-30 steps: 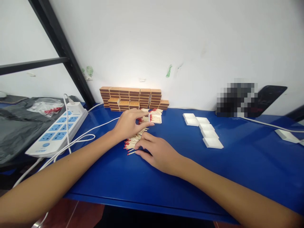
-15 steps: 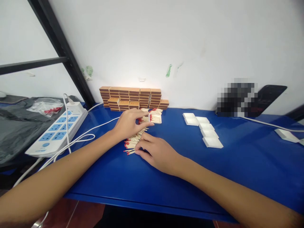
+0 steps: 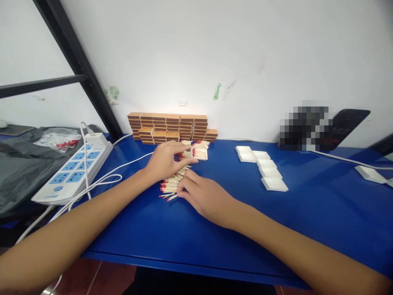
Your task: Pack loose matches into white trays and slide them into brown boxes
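My left hand [image 3: 167, 159] is curved round the left end of a white matchbox tray [image 3: 206, 157], thumb on the near side and fingers on the far side. Red-tipped matches [image 3: 199, 153] fill the tray, and more lie just behind it. Nearer to me, a loose pile of matches [image 3: 170, 183] is spread on the blue table [image 3: 147, 233]. My right hand [image 3: 204, 196] is at the pile's right edge, thumb and forefinger pinched on a match [image 3: 172, 198] whose red head points left. How many matches it pinches is hard to see.
Stacked brown matchboxes [image 3: 172, 119] stand against the wall. Several empty white trays [image 3: 270, 172] lie to the right, another tray [image 3: 370, 174] farther off. A power strip [image 3: 73, 172] with white cables is at left. A dark phone [image 3: 350, 127] leans at the back right.
My right hand has shifted slightly right, drawing the pinched match a little away from the pile's near edge. My left hand stays at the tray.
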The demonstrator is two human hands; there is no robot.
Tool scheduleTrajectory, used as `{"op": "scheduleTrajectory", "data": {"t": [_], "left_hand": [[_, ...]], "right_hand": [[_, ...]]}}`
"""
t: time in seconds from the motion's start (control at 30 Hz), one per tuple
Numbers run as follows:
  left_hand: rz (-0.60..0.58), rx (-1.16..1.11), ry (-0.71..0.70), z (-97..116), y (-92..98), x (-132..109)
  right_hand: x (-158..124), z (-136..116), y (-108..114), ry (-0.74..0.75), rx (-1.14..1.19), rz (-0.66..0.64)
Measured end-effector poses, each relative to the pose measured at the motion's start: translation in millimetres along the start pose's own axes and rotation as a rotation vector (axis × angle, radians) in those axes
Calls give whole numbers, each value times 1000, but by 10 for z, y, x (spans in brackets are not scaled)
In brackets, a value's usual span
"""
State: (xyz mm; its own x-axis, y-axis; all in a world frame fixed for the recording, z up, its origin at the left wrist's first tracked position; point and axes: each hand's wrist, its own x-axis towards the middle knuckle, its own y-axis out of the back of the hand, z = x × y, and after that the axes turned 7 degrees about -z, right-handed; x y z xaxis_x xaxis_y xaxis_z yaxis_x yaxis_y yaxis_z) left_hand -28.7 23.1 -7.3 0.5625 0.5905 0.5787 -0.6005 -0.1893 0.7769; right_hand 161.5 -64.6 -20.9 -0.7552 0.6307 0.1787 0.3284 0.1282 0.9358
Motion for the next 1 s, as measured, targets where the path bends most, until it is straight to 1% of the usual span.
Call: {"op": "scheduleTrajectory", "data": {"t": [0.07,0.17,0.23,0.3,0.37,0.43,0.6,0.67,0.73,0.8,0.87,0.93,1.0], "left_hand": [[5,-1,-5,-15,-5,-3],[8,7,-16,-23,-9,-3],[13,14,-21,-15,-9,1],[16,12,-23,-1,-8,6],[19,2,-22,10,-8,9],[17,-2,-18,13,-10,10],[8,4,-12,11,-22,-1],[2,-2,-13,12,-26,-3],[-2,-6,-11,11,-26,-4],[-5,-6,-5,5,-23,-3],[-3,6,-3,-5,-18,-2],[-8,17,-4,-14,-13,-3],[-9,16,8,-20,-10,-5]], "right_hand": [[-8,75,87,-24,25,89],[-10,250,228,-113,70,316],[-6,383,293,-174,58,454],[-2,495,319,-230,31,515],[-2,566,311,-276,16,504],[-6,592,287,-291,11,474],[-17,579,267,-219,37,415],[-17,577,282,-197,66,424],[-12,558,292,-179,92,459],[-5,499,279,-154,122,494],[1,394,233,-107,157,490],[6,265,157,-36,188,406],[9,150,72,30,188,271]]}}
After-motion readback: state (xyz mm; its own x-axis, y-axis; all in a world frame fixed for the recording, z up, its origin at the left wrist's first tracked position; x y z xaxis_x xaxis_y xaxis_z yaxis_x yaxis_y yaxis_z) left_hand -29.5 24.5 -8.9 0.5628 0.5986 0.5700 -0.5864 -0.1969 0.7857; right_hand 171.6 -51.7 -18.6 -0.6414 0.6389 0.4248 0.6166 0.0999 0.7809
